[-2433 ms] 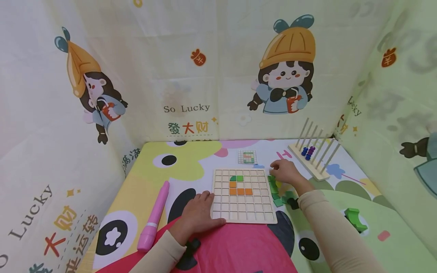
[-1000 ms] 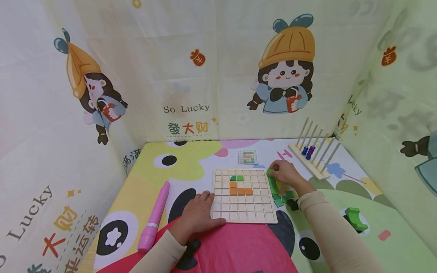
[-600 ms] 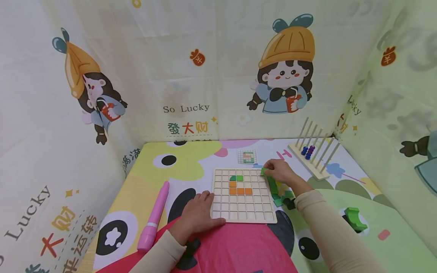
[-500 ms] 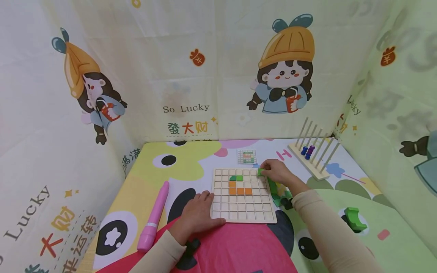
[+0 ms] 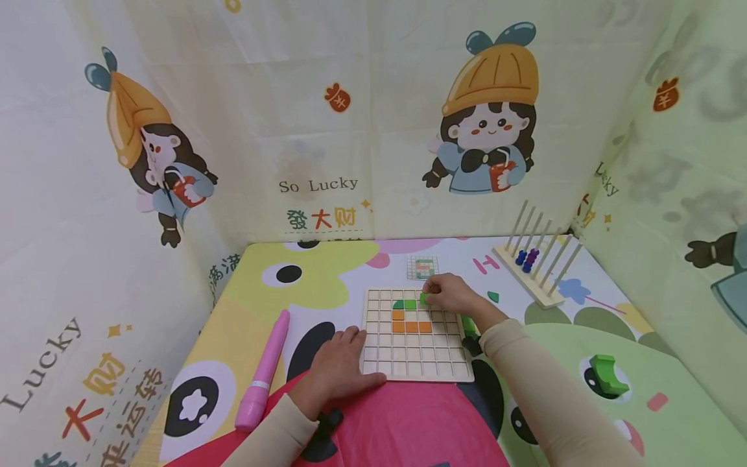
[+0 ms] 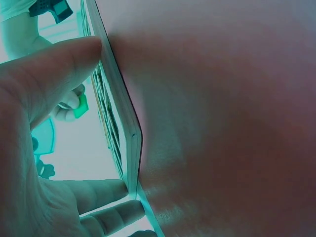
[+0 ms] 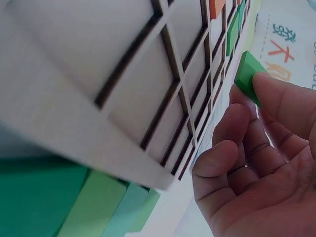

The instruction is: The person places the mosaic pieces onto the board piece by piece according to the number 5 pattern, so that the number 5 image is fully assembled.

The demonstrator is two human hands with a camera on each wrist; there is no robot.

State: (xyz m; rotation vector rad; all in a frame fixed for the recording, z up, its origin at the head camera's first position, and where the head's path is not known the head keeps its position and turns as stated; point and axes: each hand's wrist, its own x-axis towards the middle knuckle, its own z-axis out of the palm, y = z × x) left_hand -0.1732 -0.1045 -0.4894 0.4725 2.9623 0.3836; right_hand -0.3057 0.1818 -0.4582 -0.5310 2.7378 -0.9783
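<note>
A wooden grid board (image 5: 432, 358) lies on the table, holding several orange tiles (image 5: 412, 327), a green square tile (image 5: 410, 304) and a dark green rounded tile (image 5: 399, 304). My left hand (image 5: 341, 364) rests against the board's near left corner, thumb and fingers extended along its edges. Above the board's upper right part, my right hand (image 5: 455, 295) pinches a green square tile (image 7: 250, 74) between thumb and fingers. Loose green tiles (image 7: 94, 197) lie beside the board's right edge, partly hidden by the right arm in the head view. A small printed grid card (image 5: 422, 266) lies behind the board.
A pink baton-shaped object (image 5: 264, 370) lies to the left. A wooden stand with upright pegs and several beads (image 5: 539, 279) is at the back right. A green arch-shaped block (image 5: 609, 375) is at right, and a dark green piece (image 5: 493, 296) lies behind the right wrist.
My right hand has picked a green tile from the pile right of the board and carried it left over the board's upper part. My left hand has stayed put.
</note>
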